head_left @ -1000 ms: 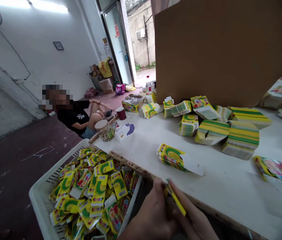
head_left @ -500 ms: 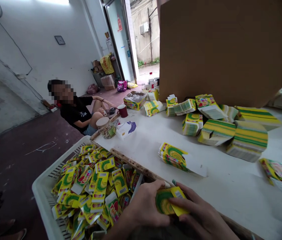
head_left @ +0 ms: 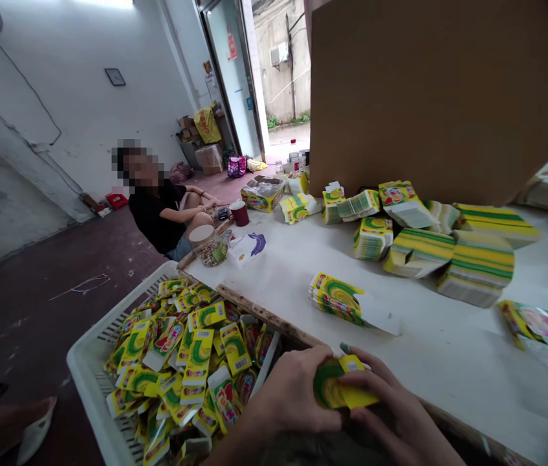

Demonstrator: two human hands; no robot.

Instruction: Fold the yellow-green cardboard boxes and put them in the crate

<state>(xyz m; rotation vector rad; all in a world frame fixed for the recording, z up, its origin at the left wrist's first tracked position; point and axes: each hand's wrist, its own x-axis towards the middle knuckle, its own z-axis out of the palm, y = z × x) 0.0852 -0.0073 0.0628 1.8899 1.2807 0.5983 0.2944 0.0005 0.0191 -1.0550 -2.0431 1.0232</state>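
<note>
Both hands meet at the near edge of the white table [head_left: 429,362]. My left hand [head_left: 297,388] is wrapped round the left side of a small yellow and green carton [head_left: 329,383]. From the right, my right hand [head_left: 390,401] grips the same carton, its fingers lying over the yellow end with the barcode. Whether more than one carton is between the hands I cannot tell. Just beyond them, a short row of flattened cartons [head_left: 336,296] lies on the table. To the left stands a white plastic basket [head_left: 84,372] heaped with yellow cartons [head_left: 196,362].
Stacks of flat cartons [head_left: 477,265] stand at the table's back, before a large cardboard sheet [head_left: 424,97]. A lidded jar [head_left: 209,249], tissue box [head_left: 247,249] and red mug [head_left: 239,213] stand on the far left. A person [head_left: 157,207] sits beyond the table.
Both hands have shifted slightly right in view, still holding the carton. The seated person has leaned to the right. A sandalled foot shows more at lower left.
</note>
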